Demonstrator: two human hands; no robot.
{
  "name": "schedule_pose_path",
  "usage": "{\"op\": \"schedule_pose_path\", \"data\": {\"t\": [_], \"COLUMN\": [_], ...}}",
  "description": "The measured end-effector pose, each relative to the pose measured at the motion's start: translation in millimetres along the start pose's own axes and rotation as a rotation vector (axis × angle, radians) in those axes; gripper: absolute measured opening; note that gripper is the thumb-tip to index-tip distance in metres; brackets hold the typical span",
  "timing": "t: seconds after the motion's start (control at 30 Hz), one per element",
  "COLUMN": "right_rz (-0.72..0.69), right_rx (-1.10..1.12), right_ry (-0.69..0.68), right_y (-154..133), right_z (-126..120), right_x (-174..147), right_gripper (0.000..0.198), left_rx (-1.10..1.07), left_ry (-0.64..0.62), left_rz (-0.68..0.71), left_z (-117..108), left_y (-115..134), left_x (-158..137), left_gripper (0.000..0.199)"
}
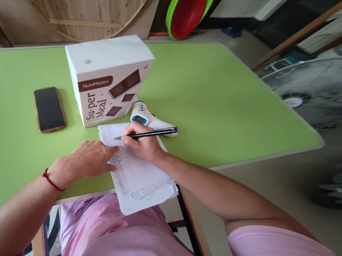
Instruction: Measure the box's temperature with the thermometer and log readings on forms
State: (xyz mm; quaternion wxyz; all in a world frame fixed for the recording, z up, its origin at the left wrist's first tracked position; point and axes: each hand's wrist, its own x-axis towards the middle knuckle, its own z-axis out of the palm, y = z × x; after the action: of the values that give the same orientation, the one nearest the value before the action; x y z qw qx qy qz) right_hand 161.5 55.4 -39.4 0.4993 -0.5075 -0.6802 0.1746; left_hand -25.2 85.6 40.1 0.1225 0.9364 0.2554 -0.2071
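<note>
My right hand (143,142) is closed around a black pen (155,133), whose tip points left over the upper part of a stack of written papers (141,169). My left hand (91,159) lies at the left edge of the papers, index finger and thumb apart and touching the sheet, the other fingers partly bent. It holds nothing. Rows of small handwriting and a circled note cover the left side of the top sheet. The stack's lower end hangs over the table's front edge. Just behind my right hand lies a white and blue infrared thermometer (147,116), partly hidden by that hand.
A white NutriMotion box (111,81) stands on the green table (212,105) behind the papers. To its left lies a smartphone (49,109) in a brown case. A floor fan (317,92) is beyond the right edge. Green and red basins (190,10) stand behind the table.
</note>
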Motion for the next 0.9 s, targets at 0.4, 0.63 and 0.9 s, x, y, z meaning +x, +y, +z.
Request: {"op": "schedule_pose_path", "data": {"t": [0.4, 0.63, 0.9], "right_rz": [-0.012, 0.045, 0.048], "right_rx": [-0.016, -0.021, -0.003], "right_ry": [-0.047, -0.023, -0.02], "right_y": [-0.4, 0.7, 1.0], "right_z": [-2.4, -4.6, -4.4], "right_x": [1.4, 0.0, -0.2], "right_gripper": [0.015, 0.014, 0.014], "left_rx": [-0.006, -0.02, -0.047], "left_ry": [0.006, 0.02, 0.019], "left_rz": [0.003, -0.005, -0.01], "left_z": [0.0, 0.0, 1.5], "left_y": [-2.0, -2.7, -4.0], "left_x": [1.1, 1.0, 0.2], "left_gripper": [0.044, 0.044, 0.047]}}
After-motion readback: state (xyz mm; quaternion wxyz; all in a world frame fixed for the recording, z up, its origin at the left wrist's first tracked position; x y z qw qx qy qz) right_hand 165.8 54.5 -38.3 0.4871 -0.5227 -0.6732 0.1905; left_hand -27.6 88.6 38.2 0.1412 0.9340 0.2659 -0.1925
